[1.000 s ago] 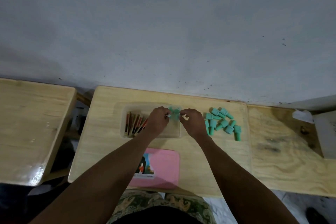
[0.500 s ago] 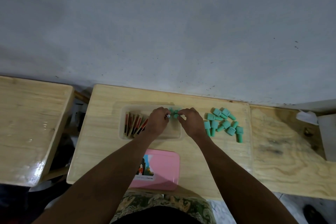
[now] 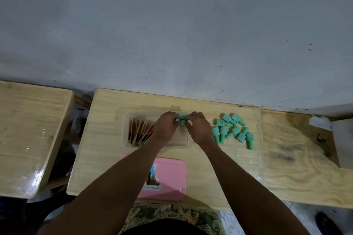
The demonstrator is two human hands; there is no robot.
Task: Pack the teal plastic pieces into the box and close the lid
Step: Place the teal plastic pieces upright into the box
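A clear plastic box (image 3: 127, 130) stands open in the middle of the wooden table (image 3: 107, 150). Several red and tan cards (image 3: 139, 132) stand in its left half. My left hand (image 3: 166, 128) and my right hand (image 3: 198, 129) meet over the box's far right part, fingers pinched on a few teal plastic pieces (image 3: 182, 118) held between them. A loose heap of several more teal pieces (image 3: 232, 130) lies on the table just right of the box. The pink lid (image 3: 172, 177) lies flat near the table's front edge, partly hidden by my left forearm.
A second wooden table (image 3: 28, 129) stands to the left across a gap. A rougher plywood board (image 3: 298, 158) adjoins on the right, with a white object (image 3: 342, 139) at its far right edge. A grey wall runs directly behind the tables.
Both hands stay over the right part of the box on the teal pieces, shifting only slightly. The heap and the lid have not moved.
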